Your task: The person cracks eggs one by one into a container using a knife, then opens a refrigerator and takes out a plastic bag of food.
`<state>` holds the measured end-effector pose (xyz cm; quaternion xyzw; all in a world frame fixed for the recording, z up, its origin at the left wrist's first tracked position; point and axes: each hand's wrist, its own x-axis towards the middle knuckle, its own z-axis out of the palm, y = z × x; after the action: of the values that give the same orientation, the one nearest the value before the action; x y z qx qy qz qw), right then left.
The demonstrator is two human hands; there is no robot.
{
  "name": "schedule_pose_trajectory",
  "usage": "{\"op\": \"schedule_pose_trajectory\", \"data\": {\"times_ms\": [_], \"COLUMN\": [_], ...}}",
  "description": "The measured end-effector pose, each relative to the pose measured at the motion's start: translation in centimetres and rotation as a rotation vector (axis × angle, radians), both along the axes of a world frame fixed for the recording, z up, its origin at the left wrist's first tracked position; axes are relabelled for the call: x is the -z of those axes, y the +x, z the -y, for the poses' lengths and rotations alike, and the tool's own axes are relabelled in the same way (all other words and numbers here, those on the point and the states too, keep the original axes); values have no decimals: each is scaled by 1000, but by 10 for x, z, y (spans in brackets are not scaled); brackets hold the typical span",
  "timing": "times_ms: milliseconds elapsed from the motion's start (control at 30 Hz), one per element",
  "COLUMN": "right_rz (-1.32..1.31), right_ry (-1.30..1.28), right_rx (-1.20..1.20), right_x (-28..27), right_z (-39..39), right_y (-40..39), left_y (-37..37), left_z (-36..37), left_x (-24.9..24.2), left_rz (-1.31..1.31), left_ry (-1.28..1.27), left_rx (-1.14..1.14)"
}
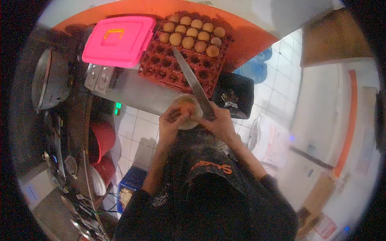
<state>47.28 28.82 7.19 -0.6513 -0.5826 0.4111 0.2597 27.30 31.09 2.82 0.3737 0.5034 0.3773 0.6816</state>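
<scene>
Head view: at the grey counter (pixel 136 86), above floor tiles (pixel 141 130), a knife (pixel 192 80) is gripped by the right hand (pixel 220 123), seemingly an egg (pixel 187 108) by the left hand (pixel 171 122).

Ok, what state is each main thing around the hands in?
Knife: in the right hand, blade bare
Left hand: curled at the bowl, hold unclear
Bowl: open, contents unclear
Egg tray: part filled, near cups empty
Eggs: apparently whole
Pink lid: handle side up
Black tub: open, bits inside

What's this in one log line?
left hand: over pale round bowl; right hand: holding long metal knife; brown eggs: in red tray
</scene>
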Motion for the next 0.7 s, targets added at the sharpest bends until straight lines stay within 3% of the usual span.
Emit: {"op": "schedule_pose_trajectory", "data": {"times_ms": [167, 367, 567, 700], "right_rz": [-154, -170, -95, -110], "right_ry": [54, 102, 184, 210], "right_rx": [-113, -152, -202, -199], "right_x": [22, 26, 39, 51], "right_z": [-6, -8, -13, -14], "right_y": [13, 8, 5, 6], "left_y": [-5, -8, -14, -20], "left_z": [-2, -9, -10, -9], "left_x": [0, -7, -4, 3], "left_rz": [-43, -311, -456, -556], "left_ry": [80, 106, 262, 534], "left_rx": [129, 243, 322, 370]}}
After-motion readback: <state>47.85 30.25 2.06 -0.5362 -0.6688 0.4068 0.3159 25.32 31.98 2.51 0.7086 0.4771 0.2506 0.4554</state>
